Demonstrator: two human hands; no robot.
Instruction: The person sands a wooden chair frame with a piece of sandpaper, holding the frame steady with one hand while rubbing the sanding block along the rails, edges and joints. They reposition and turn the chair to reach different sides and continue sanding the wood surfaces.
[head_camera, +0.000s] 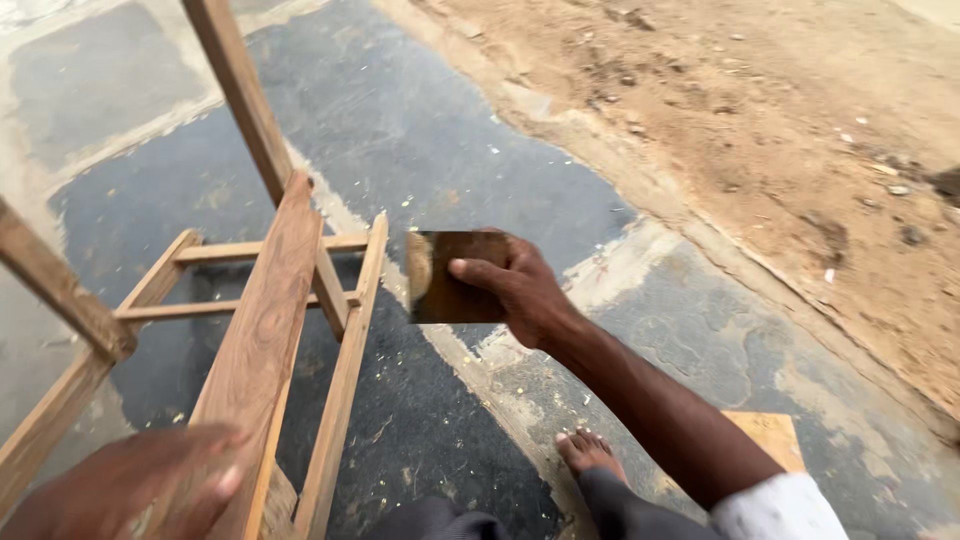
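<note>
My right hand (520, 285) grips a thin, dark rectangular metal blade (445, 280) by its right edge, thumb on its face, held in the air just right of a wooden chair frame (265, 320). The frame lies tipped over on dark patched concrete, its long rails running toward me. My left hand (140, 480), blurred at the bottom left, rests on the near end of the frame's broad rail. My bare foot (588, 450) stands on the floor below my right forearm.
Sandy dirt ground (760, 120) fills the upper right beyond the concrete's edge. A small flat piece of light wood (770, 435) lies on the floor under my right arm. Wood chips are scattered over the concrete.
</note>
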